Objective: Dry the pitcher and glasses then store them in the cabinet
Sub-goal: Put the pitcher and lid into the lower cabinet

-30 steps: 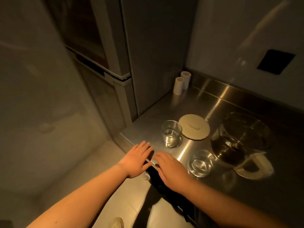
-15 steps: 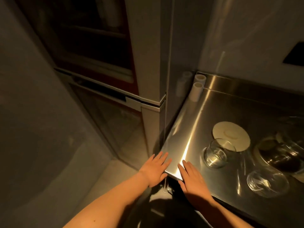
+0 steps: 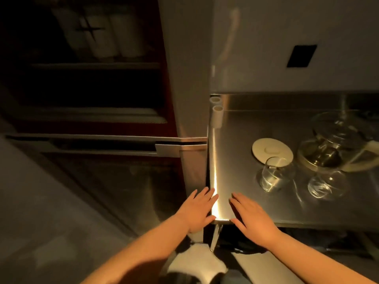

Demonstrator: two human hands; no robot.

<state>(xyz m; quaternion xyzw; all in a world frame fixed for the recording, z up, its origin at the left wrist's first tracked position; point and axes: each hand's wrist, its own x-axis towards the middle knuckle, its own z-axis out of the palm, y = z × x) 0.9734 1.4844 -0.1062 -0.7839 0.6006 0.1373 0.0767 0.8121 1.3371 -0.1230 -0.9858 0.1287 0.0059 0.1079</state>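
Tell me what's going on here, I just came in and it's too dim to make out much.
A person stands at a steel counter with both hands flat and empty near its front left corner: left hand, right hand. Nothing is being handled. Two glasses, a round lid and a glass pitcher sit untouched on the counter. A tall cabinet stands to the left.
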